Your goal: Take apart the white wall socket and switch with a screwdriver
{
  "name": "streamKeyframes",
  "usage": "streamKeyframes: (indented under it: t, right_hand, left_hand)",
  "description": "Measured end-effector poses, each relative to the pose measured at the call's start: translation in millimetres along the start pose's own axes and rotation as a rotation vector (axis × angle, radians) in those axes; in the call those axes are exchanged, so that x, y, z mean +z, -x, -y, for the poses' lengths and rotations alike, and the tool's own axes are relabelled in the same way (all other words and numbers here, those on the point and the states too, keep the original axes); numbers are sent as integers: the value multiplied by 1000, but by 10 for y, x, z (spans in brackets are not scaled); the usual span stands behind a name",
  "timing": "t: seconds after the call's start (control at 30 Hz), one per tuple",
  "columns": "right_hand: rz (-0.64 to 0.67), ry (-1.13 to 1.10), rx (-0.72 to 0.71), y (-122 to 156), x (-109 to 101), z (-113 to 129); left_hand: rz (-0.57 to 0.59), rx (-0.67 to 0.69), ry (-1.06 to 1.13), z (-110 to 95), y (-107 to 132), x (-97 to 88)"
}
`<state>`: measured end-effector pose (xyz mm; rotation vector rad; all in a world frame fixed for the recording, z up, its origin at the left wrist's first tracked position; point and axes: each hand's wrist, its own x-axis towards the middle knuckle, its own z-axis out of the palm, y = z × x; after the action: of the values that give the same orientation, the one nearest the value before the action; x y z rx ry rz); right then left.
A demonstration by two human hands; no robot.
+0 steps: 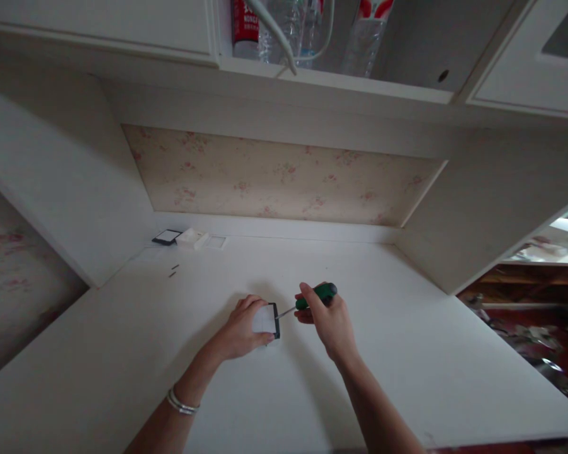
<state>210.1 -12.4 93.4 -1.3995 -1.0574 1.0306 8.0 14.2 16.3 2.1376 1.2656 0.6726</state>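
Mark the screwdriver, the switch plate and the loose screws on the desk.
screwdriver (322, 292): head view, green handle.
switch plate (264, 320): head view, white face.
loose screws (172, 274): head view, nearer screw of the pair.

Left hand curled, gripping; right hand fisted.

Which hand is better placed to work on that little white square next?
Probably the right hand: it grips the green-handled screwdriver, whose tip meets the dark edge of the white square. The left hand is busy holding that square on the desk.

I read "NONGF" in white letters on the red label of a bottle above me. Nothing else is legible.
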Motion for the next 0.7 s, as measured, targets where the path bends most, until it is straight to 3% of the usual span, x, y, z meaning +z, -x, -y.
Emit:
streamKeyframes:
  t: [0.13,0.27,0.37,0.53,0.6,0.7]
  right_hand:
    - [-75,35,-5,-53,-27,-64]
    - [-28,48,45,-119,-165,-110]
    - [122,65,72,-113,-300,-78]
    - [473,268,-182,-49,-470,120]
    - [591,275,-223,-52,-505,179]
    - [626,165,-150,-97,-538,163]
  left_hand:
    - [33,-26,-3,-41,-22,-27]
    - [44,-29,4,-55,-29,-46]
    - [49,-30,18,-53,-31,-49]
    - [76,-2,54,-69,-48,-49]
    - [85,8,62,-74,-54,-48]
    - [93,9,59,-67,-60,-48]
